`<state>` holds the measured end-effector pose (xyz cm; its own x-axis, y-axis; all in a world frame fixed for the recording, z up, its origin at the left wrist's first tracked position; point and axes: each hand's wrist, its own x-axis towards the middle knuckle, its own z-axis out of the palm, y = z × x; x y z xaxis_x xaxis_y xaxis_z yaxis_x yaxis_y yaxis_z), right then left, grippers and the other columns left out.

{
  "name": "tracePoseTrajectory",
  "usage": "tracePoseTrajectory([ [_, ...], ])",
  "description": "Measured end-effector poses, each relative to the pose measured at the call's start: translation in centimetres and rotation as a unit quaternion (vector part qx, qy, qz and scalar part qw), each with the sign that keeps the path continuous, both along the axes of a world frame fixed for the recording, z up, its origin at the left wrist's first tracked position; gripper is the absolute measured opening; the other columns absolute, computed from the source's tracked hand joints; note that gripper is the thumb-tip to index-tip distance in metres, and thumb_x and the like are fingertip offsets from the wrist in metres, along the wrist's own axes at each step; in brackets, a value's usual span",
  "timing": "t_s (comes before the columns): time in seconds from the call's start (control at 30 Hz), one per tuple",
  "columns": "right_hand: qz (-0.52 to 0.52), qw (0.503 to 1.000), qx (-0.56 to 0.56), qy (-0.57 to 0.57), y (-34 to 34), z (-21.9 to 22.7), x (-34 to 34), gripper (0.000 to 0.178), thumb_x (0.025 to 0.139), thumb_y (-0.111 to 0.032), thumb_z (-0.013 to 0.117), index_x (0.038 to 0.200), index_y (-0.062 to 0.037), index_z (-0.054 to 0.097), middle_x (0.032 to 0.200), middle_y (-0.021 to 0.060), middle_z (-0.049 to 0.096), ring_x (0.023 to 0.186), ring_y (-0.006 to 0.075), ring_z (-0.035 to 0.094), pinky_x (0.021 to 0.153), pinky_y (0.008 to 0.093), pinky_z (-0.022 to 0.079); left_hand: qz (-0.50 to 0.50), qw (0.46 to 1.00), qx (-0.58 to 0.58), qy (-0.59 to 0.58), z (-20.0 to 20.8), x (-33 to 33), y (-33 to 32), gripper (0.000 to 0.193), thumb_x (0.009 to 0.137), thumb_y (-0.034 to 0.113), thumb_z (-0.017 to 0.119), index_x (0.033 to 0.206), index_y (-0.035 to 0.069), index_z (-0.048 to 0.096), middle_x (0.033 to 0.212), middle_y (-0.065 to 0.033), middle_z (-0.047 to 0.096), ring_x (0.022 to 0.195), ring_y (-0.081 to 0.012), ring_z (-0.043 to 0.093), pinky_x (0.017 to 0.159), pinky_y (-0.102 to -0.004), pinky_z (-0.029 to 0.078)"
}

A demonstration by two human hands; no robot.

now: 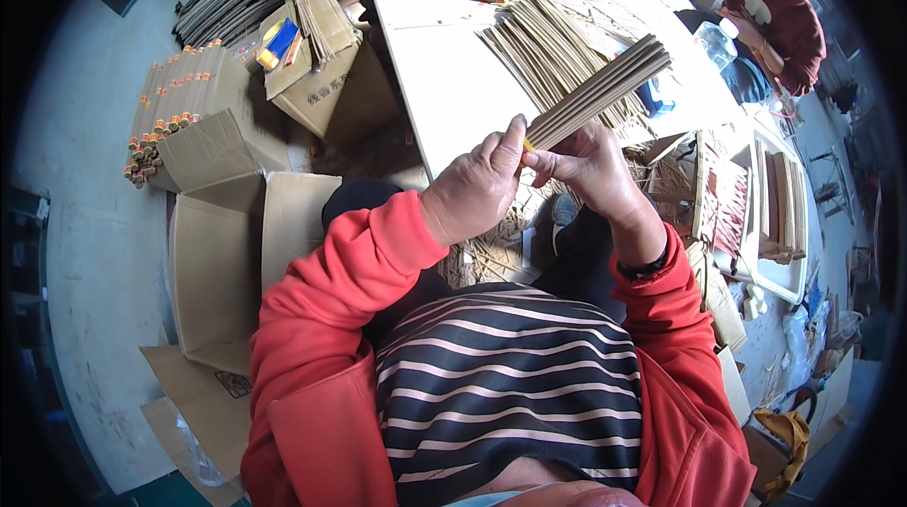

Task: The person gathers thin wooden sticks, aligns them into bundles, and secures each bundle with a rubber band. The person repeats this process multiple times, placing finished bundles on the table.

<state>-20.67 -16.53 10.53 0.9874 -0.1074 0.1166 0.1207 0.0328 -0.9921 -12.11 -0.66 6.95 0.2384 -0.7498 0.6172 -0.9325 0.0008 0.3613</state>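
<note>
Bundle of thin brown sticks (605, 86) held up in the air at chest height, tilted, far end pointing up and to the right over the near edge of the white table (453, 82). Its lower end sits between both hands.

Room around it: a fanned pile of loose sticks (539, 44) lies on the table directly behind the bundle, close under it. Bare tabletop to the left of that pile. Below the hands, a gap between table edge and the person's lap, littered with stick scraps.

Grip: left hand (477, 190) curled, thumb tip pressed against the bundle's lower end. Right hand (590, 171) closed around the same end, fingers pinching it from below. Hands nearly touching.

Further out: open cardboard boxes (217, 261) on the floor to the left, one stacked with orange-tipped packs (165, 110). Another person in a red sleeve (784, 16) works at the table's far right corner.
</note>
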Motion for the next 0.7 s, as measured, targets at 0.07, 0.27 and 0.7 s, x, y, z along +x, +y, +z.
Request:
tracePoseTrajectory([
  [0.07,0.005,1.000,-0.003,-0.001,0.0,0.3,-0.1,0.031,0.078,-0.012,0.068,0.101,0.0016,0.052,0.084,0.0075,0.061,0.067,0.0105,0.058,0.056,0.0227,0.049,-0.026,0.999,-0.007,0.046,0.3,0.0,0.1,0.065,0.072,-0.010,0.053,0.131,-0.007,0.025,0.099,-0.0226,0.052,0.084,-0.0333,0.058,0.072,-0.0353,0.049],
  [0.27,0.025,1.000,0.003,-0.014,0.0,0.3,0.0,0.033,0.078,-0.013,0.068,0.103,0.0005,0.050,0.086,0.0058,0.061,0.070,0.0092,0.058,0.059,0.0216,0.049,-0.075,0.976,-0.002,0.205,0.5,0.5,0.0,0.055,0.074,-0.004,0.056,0.124,-0.010,0.034,0.101,-0.0259,0.053,0.089,-0.0371,0.058,0.073,-0.0363,0.050],
  [0.7,0.051,0.998,-0.004,-0.036,0.1,1.2,-0.4,0.030,0.081,-0.012,0.065,0.104,0.0006,0.049,0.085,0.0061,0.061,0.071,0.0107,0.059,0.059,0.0227,0.050,-0.161,0.822,0.047,0.544,3.6,-0.6,1.1,0.047,0.094,0.040,0.037,0.113,-0.002,0.047,0.079,-0.0027,0.051,0.061,-0.0048,0.047,0.052,-0.0172,0.039],
])
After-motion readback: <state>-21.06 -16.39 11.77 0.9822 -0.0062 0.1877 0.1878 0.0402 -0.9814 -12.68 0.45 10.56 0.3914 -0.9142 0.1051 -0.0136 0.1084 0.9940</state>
